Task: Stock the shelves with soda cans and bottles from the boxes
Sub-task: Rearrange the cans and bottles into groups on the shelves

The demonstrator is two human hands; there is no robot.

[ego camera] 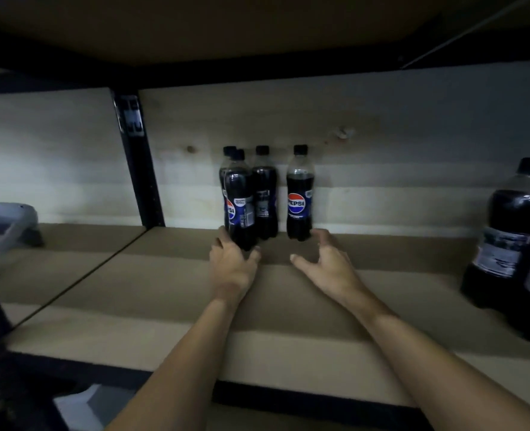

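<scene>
**Grip at the bottle feet, far back on a dim shelf**

Left grip first: the left hand [231, 265] lies cupped round the foot of the front bottle [240, 206], with its fingers on the bottle's left side and its thumb just beside the base on the right. The light is too poor to tell whether it is clasping the bottle or only touching it. The right hand [330, 262] is released, its thumb stretched out to the left. Its fingertips reach to just beside the foot of the right bottle [300, 197] and hold nothing.

All the small cola bottles stand upright with black caps on. The front bottle is nearest the person. The middle bottle [265, 194] stands close behind it to the right. The rear bottle [228, 152] shows little more than its cap over the front one's shoulder. The right bottle stands a little apart from these three, its round logo facing out.

They stand at the back of a pale board shelf [164, 290], close against a light plank back wall [381, 150]. A black upright post [139, 163] divides the bay on the left, and the underside of the upper shelf [195, 26] hangs dark overhead.

Well off to the right stands a large bottle [515, 244] of dark drink with an unreadable label. Another one beside it is cut off by the frame edge. At far left a grey object [5, 225] is partly out of view and cannot be identified.
</scene>
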